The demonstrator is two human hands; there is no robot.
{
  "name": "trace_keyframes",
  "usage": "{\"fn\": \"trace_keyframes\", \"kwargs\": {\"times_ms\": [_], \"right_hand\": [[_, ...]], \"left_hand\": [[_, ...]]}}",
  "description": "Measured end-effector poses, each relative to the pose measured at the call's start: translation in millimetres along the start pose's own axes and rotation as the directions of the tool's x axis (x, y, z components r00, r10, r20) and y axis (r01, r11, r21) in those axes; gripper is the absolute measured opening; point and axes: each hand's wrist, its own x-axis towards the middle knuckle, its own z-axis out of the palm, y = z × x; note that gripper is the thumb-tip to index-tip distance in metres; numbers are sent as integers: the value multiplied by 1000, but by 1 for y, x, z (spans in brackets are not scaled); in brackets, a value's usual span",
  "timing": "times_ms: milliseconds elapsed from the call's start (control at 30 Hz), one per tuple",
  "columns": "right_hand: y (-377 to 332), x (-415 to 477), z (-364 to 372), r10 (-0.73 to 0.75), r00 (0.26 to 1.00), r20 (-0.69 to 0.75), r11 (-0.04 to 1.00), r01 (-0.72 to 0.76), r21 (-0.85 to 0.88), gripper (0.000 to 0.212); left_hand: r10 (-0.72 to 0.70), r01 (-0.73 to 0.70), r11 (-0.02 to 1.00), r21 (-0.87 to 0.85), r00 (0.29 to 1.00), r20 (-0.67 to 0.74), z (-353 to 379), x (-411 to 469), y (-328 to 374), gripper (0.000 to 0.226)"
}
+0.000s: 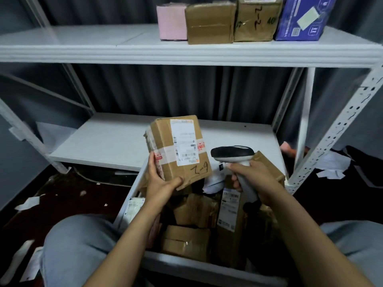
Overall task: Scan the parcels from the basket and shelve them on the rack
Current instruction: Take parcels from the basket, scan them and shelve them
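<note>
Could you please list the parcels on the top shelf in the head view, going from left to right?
Pink parcel → taped brown box → brown box with handwriting → blue box.

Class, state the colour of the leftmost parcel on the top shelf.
Pink: the leftmost parcel, seen in the head view.

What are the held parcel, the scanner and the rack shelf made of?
Parcel: brown corrugated cardboard, matte, creased, taped, paper label. Scanner: likely moulded plastic, dark glossy head, pale grip. Shelf: white-painted, probably metal; perforated uprights suggest steel.
</note>
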Motion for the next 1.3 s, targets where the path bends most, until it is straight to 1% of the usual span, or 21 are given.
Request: {"fn": "trace_keyframes", "kwargs": {"times_ms": [100,267,467,833,967,1067,1200,1300], "right_hand": [[-11,-6,-10,-28,997,68,999,31,-42,23],[-19,-9,-22,-28,998,63,999,29,-14,22],[-22,-12,-27,-28,998,49,1000,27,9,24],[-25,-18,-19,-71,997,38,997,71,-8,22],[-27,-22,-17,-101,994,35,994,102,-30,21],[-36,-26,-15,-144,989,10,989,145,-36,20],[-66,-28,-8,-239,971,-12,971,239,-33,24],[-98,-28,0,-345,938,-2,936,344,-68,18]], "left_hand": [[24,-19,998,66,996,-88,1,8,3,117],[55,-41,994,100,989,-141,2,14,2,120],[94,-79,989,123,988,-125,5,9,4,121],[79,-65,989,133,992,-102,6,-4,10,122],[71,-60,993,106,992,-105,3,-10,17,116],[64,-60,997,41,991,-114,0,-11,26,108],[82,-107,979,-176,986,-145,-11,-7,59,91],[55,-98,944,-315,988,-143,-25,4,89,82]]}}
